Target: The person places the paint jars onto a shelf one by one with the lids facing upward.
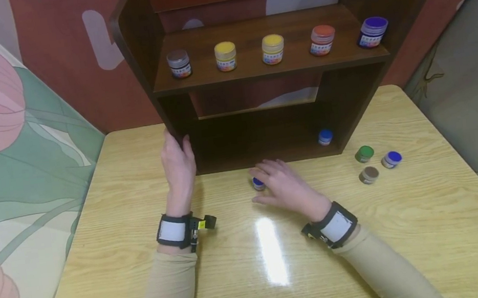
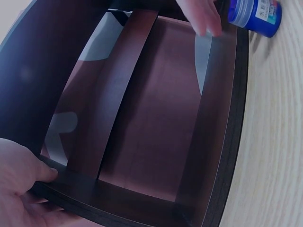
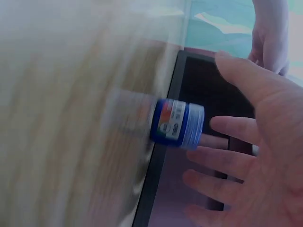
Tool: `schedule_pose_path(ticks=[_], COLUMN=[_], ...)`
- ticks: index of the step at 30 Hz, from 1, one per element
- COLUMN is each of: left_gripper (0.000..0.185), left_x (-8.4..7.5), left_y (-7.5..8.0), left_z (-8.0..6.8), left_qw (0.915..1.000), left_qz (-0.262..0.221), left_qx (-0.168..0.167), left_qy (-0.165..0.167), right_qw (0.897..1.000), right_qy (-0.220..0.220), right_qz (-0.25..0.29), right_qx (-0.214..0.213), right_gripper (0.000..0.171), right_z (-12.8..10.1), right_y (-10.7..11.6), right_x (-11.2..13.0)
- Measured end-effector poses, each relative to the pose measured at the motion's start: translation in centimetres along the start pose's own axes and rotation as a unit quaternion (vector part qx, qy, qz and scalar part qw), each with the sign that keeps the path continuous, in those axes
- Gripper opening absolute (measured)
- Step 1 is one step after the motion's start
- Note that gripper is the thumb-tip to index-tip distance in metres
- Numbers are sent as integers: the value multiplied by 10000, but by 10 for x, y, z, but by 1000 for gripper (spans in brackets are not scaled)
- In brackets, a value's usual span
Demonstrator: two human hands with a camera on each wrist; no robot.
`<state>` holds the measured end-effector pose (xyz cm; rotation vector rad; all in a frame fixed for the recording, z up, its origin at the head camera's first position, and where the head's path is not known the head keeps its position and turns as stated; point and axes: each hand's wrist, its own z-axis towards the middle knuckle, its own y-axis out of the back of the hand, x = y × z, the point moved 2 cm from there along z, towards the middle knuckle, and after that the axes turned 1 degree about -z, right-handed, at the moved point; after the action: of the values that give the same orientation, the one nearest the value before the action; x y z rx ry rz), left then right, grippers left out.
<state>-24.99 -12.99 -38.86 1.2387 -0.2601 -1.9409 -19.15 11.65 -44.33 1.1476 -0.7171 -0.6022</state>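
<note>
Sleeves [image 1: 170, 287] over the bench [image 1: 231, 277], before a dark shelf [image 1: 247, 140]
Left hand [image 1: 178, 168] grips the shelf's left side; right hand [image 1: 285, 185], spread and empty, reaches over a blue jar [image 1: 258, 184] just before the shelf; three jars [image 1: 364, 154] stand near its right corner.

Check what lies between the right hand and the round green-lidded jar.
Bare pale-wood tabletop lies between the right hand and green-lidded jar, in the head view.

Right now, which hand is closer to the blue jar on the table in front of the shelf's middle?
The right hand. Its fingers are just beside the blue jar, maybe touching. The left hand is farther away, gripping the left side of the shelf.
</note>
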Motion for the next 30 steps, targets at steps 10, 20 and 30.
schedule_pose_path(ticks=[10,20,30], left_gripper=[39,40,39], left_x=[0,-1,-1], left_y=[0,0,0], left_z=[0,0,0], left_qw=[10000,10000,10000], left_qz=[6,-38,-47], left_qx=[-31,33,-18], left_qy=[-67,-10,-36], right_qw=[9996,9991,9992], right_qy=[195,406,384], right_qz=[-50,34,45], right_qx=[208,142,-138], right_gripper=[72,50,25], right_z=[-1,0,2], right_y=[-2,-5,-6], right_x=[11,13,13])
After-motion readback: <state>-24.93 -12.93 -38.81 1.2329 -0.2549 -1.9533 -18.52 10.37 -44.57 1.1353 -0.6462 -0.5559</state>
